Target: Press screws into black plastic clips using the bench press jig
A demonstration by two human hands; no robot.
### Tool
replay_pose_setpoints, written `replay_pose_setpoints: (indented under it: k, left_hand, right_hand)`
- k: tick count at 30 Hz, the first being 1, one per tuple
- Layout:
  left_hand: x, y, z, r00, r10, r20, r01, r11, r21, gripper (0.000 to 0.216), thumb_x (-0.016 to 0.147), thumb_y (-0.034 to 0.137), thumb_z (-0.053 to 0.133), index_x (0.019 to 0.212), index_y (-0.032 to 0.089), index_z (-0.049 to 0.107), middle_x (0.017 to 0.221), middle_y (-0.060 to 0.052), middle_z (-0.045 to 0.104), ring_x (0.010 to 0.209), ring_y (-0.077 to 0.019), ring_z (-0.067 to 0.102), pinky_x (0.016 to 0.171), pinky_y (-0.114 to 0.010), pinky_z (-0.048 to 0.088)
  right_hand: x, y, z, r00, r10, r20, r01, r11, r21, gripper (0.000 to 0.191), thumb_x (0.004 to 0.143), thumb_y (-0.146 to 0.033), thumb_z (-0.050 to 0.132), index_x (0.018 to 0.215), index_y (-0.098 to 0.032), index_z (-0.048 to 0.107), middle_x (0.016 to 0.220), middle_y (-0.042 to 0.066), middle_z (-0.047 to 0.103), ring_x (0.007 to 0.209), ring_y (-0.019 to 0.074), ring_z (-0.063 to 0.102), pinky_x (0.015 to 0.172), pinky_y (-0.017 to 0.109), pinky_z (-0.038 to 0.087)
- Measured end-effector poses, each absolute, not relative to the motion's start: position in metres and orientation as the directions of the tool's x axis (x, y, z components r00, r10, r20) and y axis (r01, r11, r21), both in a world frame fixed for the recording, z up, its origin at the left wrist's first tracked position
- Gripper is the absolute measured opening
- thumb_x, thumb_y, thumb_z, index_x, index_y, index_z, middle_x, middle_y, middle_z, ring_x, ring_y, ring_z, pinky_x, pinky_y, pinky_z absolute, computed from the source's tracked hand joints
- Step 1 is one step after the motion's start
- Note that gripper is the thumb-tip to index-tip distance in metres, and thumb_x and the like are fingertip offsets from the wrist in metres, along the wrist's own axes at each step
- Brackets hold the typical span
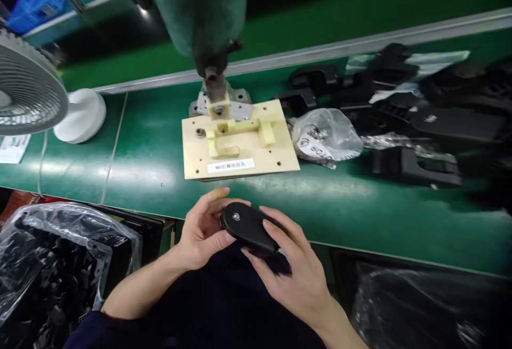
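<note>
Both hands hold one black oval plastic part with a small metal rivet near its left end, just in front of the green bench edge. My left hand curls round its left end, thumb below and fingers above. My right hand grips its right end from underneath, fingers laid along the top. Beyond the hands sits a cream jig plate with raised blocks and a white label, under the ram of a green press.
A heap of black plastic parts and a clear plastic bag lie right of the jig. A white fan stands at left. Bagged black parts fill a bin at lower left, another bag at lower right.
</note>
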State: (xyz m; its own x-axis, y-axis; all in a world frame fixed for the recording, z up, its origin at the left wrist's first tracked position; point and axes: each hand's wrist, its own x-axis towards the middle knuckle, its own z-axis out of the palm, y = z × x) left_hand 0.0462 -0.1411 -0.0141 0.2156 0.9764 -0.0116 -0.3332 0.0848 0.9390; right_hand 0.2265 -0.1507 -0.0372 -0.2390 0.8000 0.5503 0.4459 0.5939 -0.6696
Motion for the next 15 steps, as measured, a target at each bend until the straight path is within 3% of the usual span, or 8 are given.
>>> replay_pose_setpoints:
  k: [4,9,15]
  left_hand:
    - [0.045,-0.136,-0.013,0.213,0.973,-0.091,-0.367,0.166,0.915,0.059,0.079,0.029,0.073,0.132,0.023,0.048,0.123,-0.013,0.065,0.105,-0.0207,0.064,0.09,-0.034,0.055]
    - [0.045,-0.143,-0.007,0.212,0.966,-0.15,-0.424,0.229,0.876,0.058,0.08,0.029,0.067,0.135,0.025,0.05,0.119,-0.009,0.066,0.107,-0.0211,0.062,0.093,-0.032,0.051]
    - [0.044,-0.163,-0.002,0.059,0.96,-0.275,-0.338,0.279,0.899,0.056,0.079,0.026,0.067,0.132,0.023,0.052,0.109,-0.009,0.069,0.104,-0.0232,0.065,0.089,-0.029,0.054]
  right_hand:
    - [0.225,-0.147,-0.036,-0.242,0.857,0.455,0.396,0.515,-0.76,0.057,0.089,-0.02,0.062,0.142,-0.023,0.041,0.126,0.015,0.06,0.113,0.026,0.064,0.09,0.041,0.061]
    - [0.226,-0.149,-0.035,-0.286,0.768,0.573,0.443,0.636,-0.632,0.055,0.085,-0.004,0.054,0.137,-0.021,0.047,0.125,0.015,0.061,0.115,0.0264,0.063,0.09,0.045,0.062]
    - [0.222,-0.161,-0.027,-0.272,0.72,0.639,0.493,0.674,-0.549,0.032,0.085,-0.008,0.049,0.116,-0.015,0.055,0.117,0.014,0.064,0.115,0.0225,0.062,0.091,0.038,0.061]
